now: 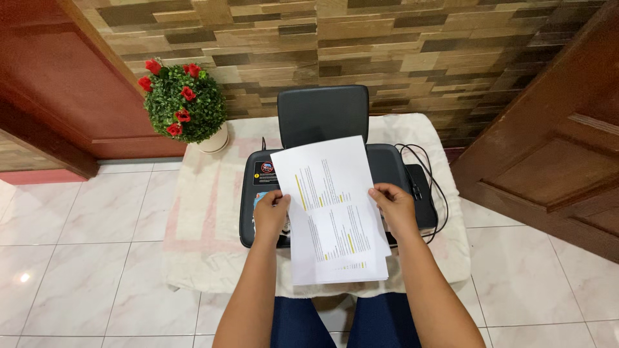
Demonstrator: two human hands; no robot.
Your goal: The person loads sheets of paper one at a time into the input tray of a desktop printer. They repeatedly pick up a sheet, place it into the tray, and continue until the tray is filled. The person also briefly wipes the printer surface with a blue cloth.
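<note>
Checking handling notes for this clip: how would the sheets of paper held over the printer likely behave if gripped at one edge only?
The sheets of paper look thin, so they would probably droop; here the left hand and right hand support both sides. They are likely light. The lower edges look fanned, so loose sheets might slide apart.

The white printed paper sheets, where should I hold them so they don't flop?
Best on the two long side edges, about halfway up, one hand from each side. The white printed paper sheets are thin, tall and loose, so the left hand and right hand, pinching opposite edges, probably keep them flat and together above the black printer.
</note>
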